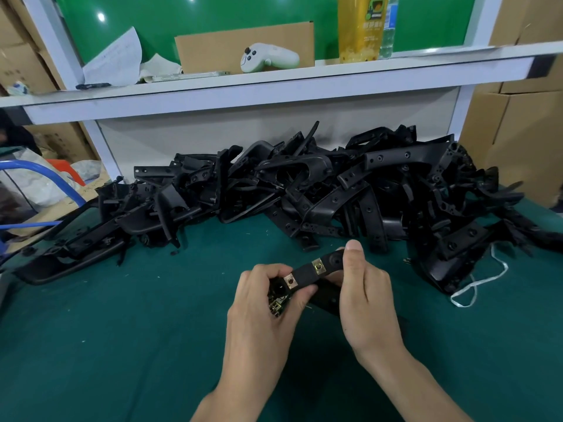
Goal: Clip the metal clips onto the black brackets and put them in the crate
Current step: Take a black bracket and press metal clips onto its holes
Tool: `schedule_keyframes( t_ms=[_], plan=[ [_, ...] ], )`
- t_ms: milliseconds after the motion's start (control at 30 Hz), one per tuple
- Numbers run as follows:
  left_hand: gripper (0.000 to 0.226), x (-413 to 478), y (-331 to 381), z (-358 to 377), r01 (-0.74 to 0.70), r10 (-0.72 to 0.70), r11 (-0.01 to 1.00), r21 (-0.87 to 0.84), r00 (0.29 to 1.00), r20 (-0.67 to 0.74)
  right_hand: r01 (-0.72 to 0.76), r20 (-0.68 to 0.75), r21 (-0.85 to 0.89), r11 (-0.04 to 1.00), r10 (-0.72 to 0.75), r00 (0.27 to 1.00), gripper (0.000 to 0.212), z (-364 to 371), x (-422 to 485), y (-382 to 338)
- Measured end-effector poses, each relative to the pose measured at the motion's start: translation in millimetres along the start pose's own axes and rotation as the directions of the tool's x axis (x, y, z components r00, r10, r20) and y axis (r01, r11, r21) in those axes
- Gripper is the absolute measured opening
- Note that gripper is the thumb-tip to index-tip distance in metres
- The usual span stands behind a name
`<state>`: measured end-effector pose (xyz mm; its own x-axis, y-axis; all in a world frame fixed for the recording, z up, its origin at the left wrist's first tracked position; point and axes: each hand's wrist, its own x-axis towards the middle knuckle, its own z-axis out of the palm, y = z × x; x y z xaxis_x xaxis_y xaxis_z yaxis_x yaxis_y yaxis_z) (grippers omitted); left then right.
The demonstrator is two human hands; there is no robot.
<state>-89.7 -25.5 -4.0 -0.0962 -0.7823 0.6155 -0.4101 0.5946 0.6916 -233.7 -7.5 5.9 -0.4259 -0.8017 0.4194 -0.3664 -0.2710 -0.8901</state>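
Above the green bench mat point(122, 345), I hold one black bracket point(306, 275) between both hands: my left hand point(265, 303) is curled round its near end with spare clips point(276, 306) tucked in the palm, and my right hand point(365, 296) pinches the far end, thumb on top. Two metal clips point(319, 267) already sit on the strip. An uneven squeeze could skew a clip or spill the spares; the crate is out of view.

Cam: 1, head-worn, wide-angle; edges bow w/ lens. Faces fwd + down over green table point(122, 345). Close range, low centre: left hand point(268, 303), right hand point(365, 296), bracket point(304, 274) betw. them. Mid: bracket pile point(304, 184). Far, top: shelf point(274, 86).
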Motion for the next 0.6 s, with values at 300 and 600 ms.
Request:
schedule_keyframes(
  t_ms=[300,600],
  plan=[
    [0.03,0.8,2.7,-1.5,-0.025,0.025,1.0,0.003,1.0,-0.002,0.085,-0.041,-0.032,0.996,-0.086,0.995,0.081,-0.9,-3.6,-7.9],
    [0.034,1.6,2.9,-1.0,-0.032,0.033,0.999,0.007,0.999,-0.026,0.075,-0.035,-0.031,0.997,-0.076,0.996,0.081,-0.2,-4.4,-6.9]
  ],
)
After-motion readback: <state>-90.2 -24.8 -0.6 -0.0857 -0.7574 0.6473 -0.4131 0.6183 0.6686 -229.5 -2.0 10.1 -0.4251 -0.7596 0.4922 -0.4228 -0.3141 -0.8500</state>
